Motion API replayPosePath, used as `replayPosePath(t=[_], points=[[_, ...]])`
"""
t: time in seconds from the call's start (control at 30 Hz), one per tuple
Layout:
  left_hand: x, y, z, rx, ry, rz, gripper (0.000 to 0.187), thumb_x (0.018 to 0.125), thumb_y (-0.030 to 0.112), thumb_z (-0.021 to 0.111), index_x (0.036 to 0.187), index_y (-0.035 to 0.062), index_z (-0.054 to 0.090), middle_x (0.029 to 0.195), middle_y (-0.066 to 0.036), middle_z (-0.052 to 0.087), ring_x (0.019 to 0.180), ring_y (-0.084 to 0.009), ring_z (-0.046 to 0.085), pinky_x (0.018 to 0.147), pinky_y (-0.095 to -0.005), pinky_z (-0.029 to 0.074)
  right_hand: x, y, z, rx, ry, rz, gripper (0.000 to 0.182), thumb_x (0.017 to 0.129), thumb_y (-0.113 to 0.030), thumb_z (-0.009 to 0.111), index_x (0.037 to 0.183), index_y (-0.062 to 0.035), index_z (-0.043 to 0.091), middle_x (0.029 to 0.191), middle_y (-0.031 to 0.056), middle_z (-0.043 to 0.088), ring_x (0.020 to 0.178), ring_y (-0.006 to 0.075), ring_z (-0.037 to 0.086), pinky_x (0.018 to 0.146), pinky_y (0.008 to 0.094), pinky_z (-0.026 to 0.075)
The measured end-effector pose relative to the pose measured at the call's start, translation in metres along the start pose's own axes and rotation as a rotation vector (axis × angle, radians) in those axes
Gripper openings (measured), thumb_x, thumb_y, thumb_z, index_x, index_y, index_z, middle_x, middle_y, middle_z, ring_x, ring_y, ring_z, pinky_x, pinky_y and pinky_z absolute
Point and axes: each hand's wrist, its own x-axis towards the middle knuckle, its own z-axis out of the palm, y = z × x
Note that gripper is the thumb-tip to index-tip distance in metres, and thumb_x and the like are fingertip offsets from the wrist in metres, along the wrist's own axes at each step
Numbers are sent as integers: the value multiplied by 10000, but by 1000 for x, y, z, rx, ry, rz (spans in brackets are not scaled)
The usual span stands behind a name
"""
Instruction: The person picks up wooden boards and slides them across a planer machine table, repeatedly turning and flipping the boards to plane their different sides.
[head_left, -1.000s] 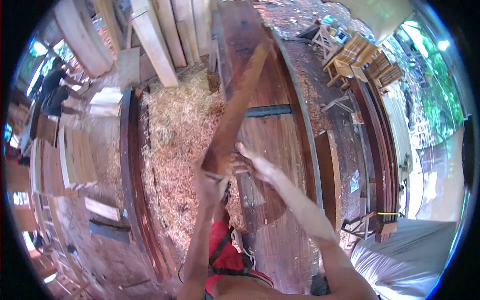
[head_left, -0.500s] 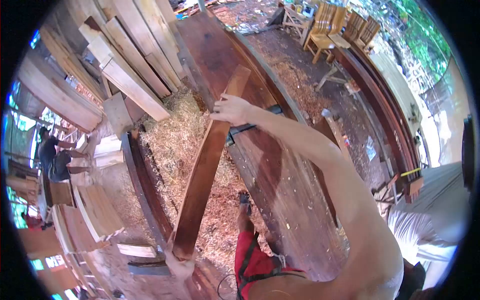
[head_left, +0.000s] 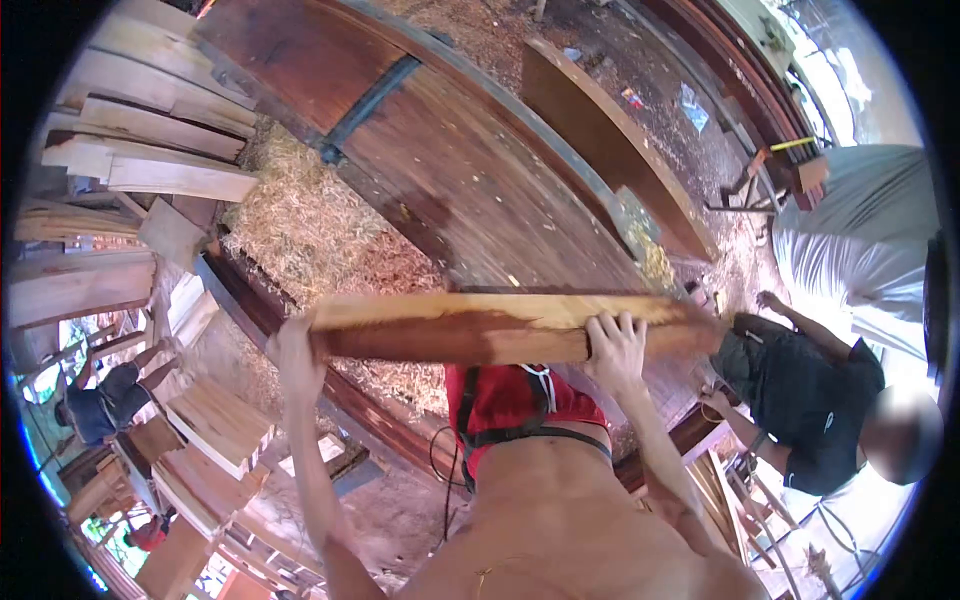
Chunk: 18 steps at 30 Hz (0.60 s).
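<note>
A reddish-brown wooden plank (head_left: pixel 450 328) with a pale yellowish strip along its upper part lies crosswise in front of my body. My left hand (head_left: pixel 297 358) is closed around its left end. Further along, my right hand (head_left: pixel 618 350) grips the plank right of its middle, fingers over the upper edge. The right end is blurred and lies close to the co-worker at the right. Beyond the plank stretches a long machine table with a brown wooden surface (head_left: pixel 480 190), crossed by a dark metal bar (head_left: pixel 372 100).
Wood shavings (head_left: pixel 300 220) heap between the table and a dark beam (head_left: pixel 250 310). A co-worker in dark clothes (head_left: pixel 800 400) stands at the right. Another person (head_left: pixel 105 400) is at the far left near stacked boards (head_left: pixel 215 425). A brown panel (head_left: pixel 610 150) stands behind the table.
The plank has swung from a steep slant to nearly level across my body. My right hand has moved right and down, my left hand up. A co-worker has come into view at right.
</note>
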Motion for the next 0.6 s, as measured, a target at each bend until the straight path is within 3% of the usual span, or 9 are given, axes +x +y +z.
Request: replayPosePath(t=[0.07, 0.17, 0.27, 0.33, 0.37, 0.43, 0.47, 0.53, 0.6], points=[[60, 39, 30, 92, -228, 85, 646, 831, -12, 747, 1429, 125, 544, 1372, -134, 631, 1326, -331, 584, 1155, -587, 335, -56, 14, 17, -43, -41, 315, 395, 672, -131, 778, 1040, -108, 636, 1054, 79, 630, 1038, 332, 574, 888, 536, 418], [130, 73, 93, 123, -269, 314, 702, 771, -45, 758, 1420, 120, 545, 1424, -97, 623, 1413, -315, 540, 1123, -561, 380, -103, 23, 36, 2, -43, 474, 408, 671, -102, 767, 1050, -77, 618, 1078, 115, 626, 1059, 379, 570, 867, 551, 430], [168, 140, 107, 245, -254, 350, 694, 778, -40, 748, 1425, 109, 547, 1456, -94, 612, 1457, -285, 514, 1187, -561, 355, -125, 42, 68, 27, -106, 576, 460, 678, -146, 817, 1084, -62, 618, 1117, 135, 628, 1110, 419, 570, 874, 577, 448], [174, 163, 126, 191, -197, 173, 777, 791, -17, 740, 1522, 100, 501, 1602, -115, 515, 1564, -320, 398, 1278, -578, 278, -109, 50, 63, 157, -89, 573, 521, 673, -197, 859, 1113, -56, 618, 1155, 138, 641, 1165, 434, 573, 910, 609, 466], [169, 177, 142, 202, -197, 175, 777, 791, -17, 740, 1522, 100, 501, 1602, -115, 515, 1564, -320, 398, 1278, -578, 278, -100, 56, 52, 207, -198, 623, 585, 671, -291, 912, 1130, -60, 633, 1198, 137, 654, 1221, 429, 575, 945, 595, 493], [160, 199, 193, -419, 317, 53, 829, 873, 65, 725, 1637, 92, 403, 1740, -140, 345, 1637, -388, 243, 1322, -628, 181, -89, 84, 58, 303, -232, 569, 634, 659, -356, 934, 1137, -57, 645, 1220, 141, 659, 1228, 419, 578, 952, 580, 505], [161, 213, 213, -410, 321, 66, 829, 873, 65, 725, 1637, 92, 403, 1740, -140, 345, 1637, -388, 243, 1322, -628, 181, -82, 97, 63, 386, -274, 514, 686, 647, -420, 956, 1144, -53, 657, 1243, 145, 664, 1235, 410, 581, 959, 565, 516], [161, 249, 242, -526, 299, -100, 832, 1001, 256, 671, 1714, 96, 274, 1805, -141, 197, 1658, -445, 128, 1306, -688, 127, -66, 110, 80, 433, -287, 524, 719, 670, -447, 953, 1198, -49, 669, 1264, 147, 668, 1232, 401, 585, 974, 547, 515], [176, 276, 251, -386, 233, -208, 811, 1046, 357, 596, 1727, 104, 236, 1815, -131, 169, 1669, -414, 105, 1304, -697, 94, -57, 119, 91, 465, -311, 515, 754, 693, -474, 949, 1252, -45, 681, 1286, 148, 672, 1229, 392, 588, 990, 529, 514]])
